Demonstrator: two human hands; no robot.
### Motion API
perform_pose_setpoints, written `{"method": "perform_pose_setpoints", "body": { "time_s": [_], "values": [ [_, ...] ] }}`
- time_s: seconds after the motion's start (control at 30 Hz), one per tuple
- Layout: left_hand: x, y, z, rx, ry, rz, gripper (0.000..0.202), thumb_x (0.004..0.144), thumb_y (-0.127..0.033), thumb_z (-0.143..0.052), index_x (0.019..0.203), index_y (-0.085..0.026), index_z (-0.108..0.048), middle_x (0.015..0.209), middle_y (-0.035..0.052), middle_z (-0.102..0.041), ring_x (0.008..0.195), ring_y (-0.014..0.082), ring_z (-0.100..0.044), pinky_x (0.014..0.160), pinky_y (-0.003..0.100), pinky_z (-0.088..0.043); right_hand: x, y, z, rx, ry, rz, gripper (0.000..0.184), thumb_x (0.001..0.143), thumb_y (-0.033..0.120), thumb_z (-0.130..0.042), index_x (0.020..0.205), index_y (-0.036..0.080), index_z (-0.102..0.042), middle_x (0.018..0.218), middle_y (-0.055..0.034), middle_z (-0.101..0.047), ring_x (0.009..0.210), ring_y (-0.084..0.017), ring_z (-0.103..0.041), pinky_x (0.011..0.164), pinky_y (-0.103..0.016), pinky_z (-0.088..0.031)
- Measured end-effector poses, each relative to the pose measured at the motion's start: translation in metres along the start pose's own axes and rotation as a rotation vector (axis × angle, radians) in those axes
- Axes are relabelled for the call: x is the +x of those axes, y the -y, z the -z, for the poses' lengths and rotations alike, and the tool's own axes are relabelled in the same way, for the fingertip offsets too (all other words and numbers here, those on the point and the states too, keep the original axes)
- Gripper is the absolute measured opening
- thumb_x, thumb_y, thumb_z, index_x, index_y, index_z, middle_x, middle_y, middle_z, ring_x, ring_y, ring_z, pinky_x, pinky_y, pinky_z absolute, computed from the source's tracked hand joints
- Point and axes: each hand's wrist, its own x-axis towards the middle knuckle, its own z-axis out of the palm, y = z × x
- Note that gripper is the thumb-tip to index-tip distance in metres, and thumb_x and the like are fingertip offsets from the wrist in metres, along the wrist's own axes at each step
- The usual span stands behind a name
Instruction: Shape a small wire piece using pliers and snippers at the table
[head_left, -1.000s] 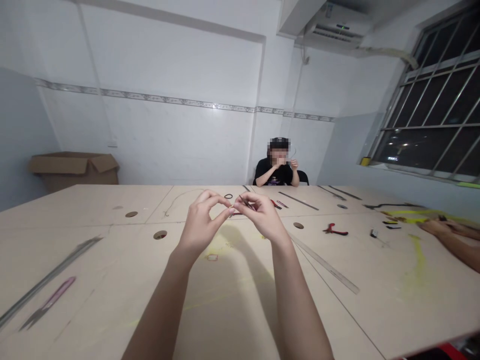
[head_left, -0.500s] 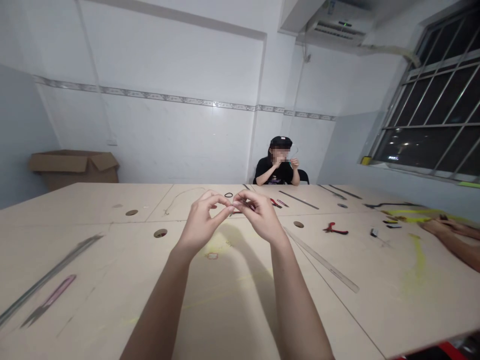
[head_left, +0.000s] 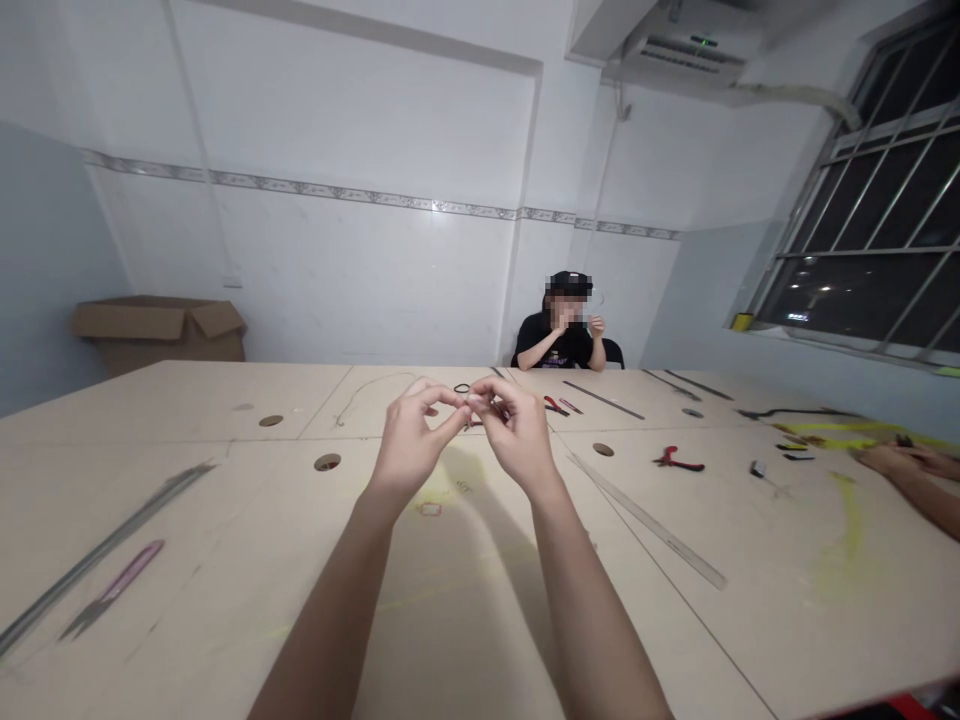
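Both my arms reach out over a pale wooden table (head_left: 225, 560). My left hand (head_left: 411, 440) and my right hand (head_left: 516, 432) are raised above it and meet at the fingertips. Each hand pinches thumb against forefinger on a tiny piece (head_left: 470, 401) held between them, too small to name. A thin dark bit sticks out by my right fingers. On the table below lies a small wire loop (head_left: 429, 509) on a yellow smear.
A long metal ruler (head_left: 646, 520) lies right of my arms, red-handled pliers (head_left: 677, 462) beyond it. Purple snips (head_left: 112, 590) and a metal strip (head_left: 105, 550) lie at left. A person in black sits at the far end. Another person's forearm (head_left: 911, 475) rests at right.
My hands have drawn closer together, and the fingertips now touch around the small piece. The view has shifted slightly; the things on the table lie as before.
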Motion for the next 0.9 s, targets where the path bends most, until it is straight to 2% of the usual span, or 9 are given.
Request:
{"method": "perform_pose_setpoints", "body": {
  "time_s": [0.17, 0.3, 0.4, 0.57, 0.77, 0.9],
  "values": [
    [0.000, 0.001, -0.001, 0.024, -0.036, 0.020, 0.014, 0.083, -0.036, -0.066, 0.078, -0.024, -0.071, 0.090, 0.0018, -0.069, 0.092, 0.0188, -0.062, 0.081, 0.033, -0.048, 0.001, -0.004, -0.004, 0.056, -0.011, -0.040, 0.016, 0.090, 0.031, -0.054, 0.081, 0.019, -0.062, 0.077, -0.0031, -0.062, 0.068, -0.015, -0.054, 0.063, -0.027, -0.042],
    [-0.001, -0.001, 0.007, 0.037, 0.059, 0.040, 0.016, 0.080, -0.041, -0.070, 0.085, -0.025, -0.073, 0.099, 0.0019, -0.072, 0.099, 0.0210, -0.064, 0.086, 0.036, -0.048, 0.002, -0.006, -0.003, 0.083, -0.013, -0.076, 0.018, 0.088, 0.034, -0.057, 0.080, 0.019, -0.062, 0.075, -0.0022, -0.060, 0.065, -0.014, -0.050, 0.062, -0.026, -0.040],
    [-0.001, -0.001, 0.015, -0.019, 0.103, 0.063, 0.027, 0.075, -0.044, -0.076, 0.094, -0.025, -0.073, 0.103, 0.0036, -0.073, 0.100, 0.0228, -0.065, 0.090, 0.038, -0.048, 0.002, -0.007, -0.001, 0.115, -0.006, -0.092, 0.020, 0.088, 0.037, -0.058, 0.080, 0.019, -0.062, 0.077, -0.0024, -0.060, 0.065, -0.014, -0.049, 0.062, -0.026, -0.041],
    [0.000, 0.002, 0.015, -0.193, 0.091, 0.093, 0.024, 0.084, -0.045, -0.066, 0.087, -0.023, -0.074, 0.093, 0.0040, -0.074, 0.092, 0.0203, -0.068, 0.088, 0.035, -0.050, 0.002, -0.006, 0.000, 0.112, 0.018, -0.102, 0.022, 0.087, 0.038, -0.059, 0.079, 0.019, -0.061, 0.071, -0.0024, -0.059, 0.064, -0.014, -0.050, 0.060, -0.026, -0.039],
    [0.002, 0.006, 0.006, -0.254, 0.035, 0.096, 0.022, 0.079, -0.043, -0.072, 0.079, -0.021, -0.072, 0.085, 0.0030, -0.072, 0.084, 0.0184, -0.067, 0.079, 0.031, -0.051, 0.002, -0.010, -0.001, 0.140, 0.026, -0.097, 0.018, 0.087, 0.035, -0.060, 0.079, 0.018, -0.062, 0.068, -0.0011, -0.057, 0.064, -0.014, -0.051, 0.060, -0.026, -0.040],
    [0.002, 0.006, 0.007, -0.302, 0.072, 0.096, 0.022, 0.081, -0.042, -0.070, 0.080, -0.020, -0.070, 0.084, 0.0031, -0.071, 0.081, 0.0169, -0.065, 0.077, 0.030, -0.050, 0.001, -0.007, 0.000, 0.172, 0.042, -0.093, 0.019, 0.088, 0.037, -0.059, 0.083, 0.019, -0.063, 0.071, -0.0007, -0.058, 0.064, -0.013, -0.051, 0.061, -0.025, -0.041]
  ]
}}
